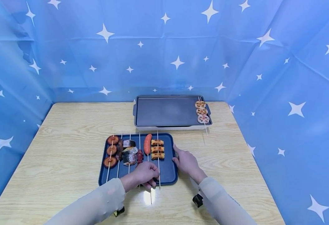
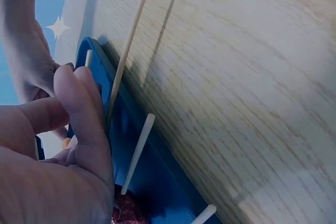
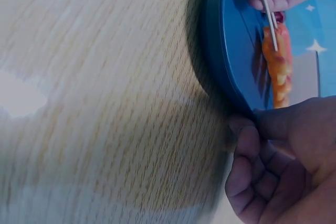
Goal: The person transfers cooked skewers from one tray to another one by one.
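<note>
A blue tray (image 1: 168,170) holds several skewers side by side. My left hand (image 1: 144,173) is over its front, thumb and fingertips pinching between the sticks of a sausage skewer (image 1: 147,143) and a yellow-brown slice skewer (image 1: 157,149); which stick is held I cannot tell. In the left wrist view the sausage skewer's stick (image 2: 126,51) juts past the tray rim. My right hand (image 1: 187,161) grips the tray's right edge, its thumb (image 3: 273,121) at the rim. Left of the sausage lie a dark red meat skewer (image 1: 139,156), fish chunks (image 1: 129,153) and round brown slices (image 1: 112,150).
Behind the tray stands a flat dark griddle (image 1: 167,111) with a pale base. A lotus root skewer (image 1: 201,111) lies along its right side, the stick jutting over the front edge. The wooden table (image 1: 69,140) meets a blue star-patterned curtain (image 1: 153,56).
</note>
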Demonstrator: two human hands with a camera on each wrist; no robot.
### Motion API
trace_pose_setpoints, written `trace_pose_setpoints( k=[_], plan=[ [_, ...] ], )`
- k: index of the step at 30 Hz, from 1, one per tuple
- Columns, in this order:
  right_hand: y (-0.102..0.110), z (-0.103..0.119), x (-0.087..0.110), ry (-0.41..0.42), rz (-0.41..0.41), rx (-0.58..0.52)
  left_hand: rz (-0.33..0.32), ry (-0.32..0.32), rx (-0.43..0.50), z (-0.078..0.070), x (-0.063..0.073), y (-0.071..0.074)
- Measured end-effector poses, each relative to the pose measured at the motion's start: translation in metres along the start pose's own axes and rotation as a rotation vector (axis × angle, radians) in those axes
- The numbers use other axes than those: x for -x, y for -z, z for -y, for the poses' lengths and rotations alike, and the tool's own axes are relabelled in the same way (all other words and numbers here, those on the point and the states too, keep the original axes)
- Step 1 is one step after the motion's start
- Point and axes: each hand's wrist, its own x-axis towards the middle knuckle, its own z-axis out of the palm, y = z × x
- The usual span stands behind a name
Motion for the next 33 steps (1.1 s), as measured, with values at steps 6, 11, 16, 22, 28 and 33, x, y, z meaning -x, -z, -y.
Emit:
trace_pose_setpoints(
  k=[6, 11, 16, 22, 28, 33],
  plan=[
    [0.000, 0.002, 0.000, -0.001, 0.004, 0.001, 0.007, -0.010, 0.002, 0.000, 0.002, 0.000],
    [0.000, 0.003, 0.001, -0.008, 0.001, 0.007, 0.012, -0.014, 0.028, 0.000, 0.005, 0.002],
    [0.001, 0.003, 0.001, -0.019, 0.005, 0.001, 0.019, -0.036, 0.055, 0.000, 0.009, 0.006],
    [0.001, 0.003, 0.002, -0.022, 0.007, -0.004, 0.005, -0.111, 0.043, -0.009, 0.020, 0.021],
    [0.001, 0.001, 0.002, -0.023, 0.012, -0.015, -0.092, -0.144, 0.065, -0.016, 0.031, 0.055],
    [0.004, 0.002, 0.001, -0.013, 0.014, 0.007, -0.250, -0.184, -0.025, -0.014, 0.040, 0.091]
  ],
)
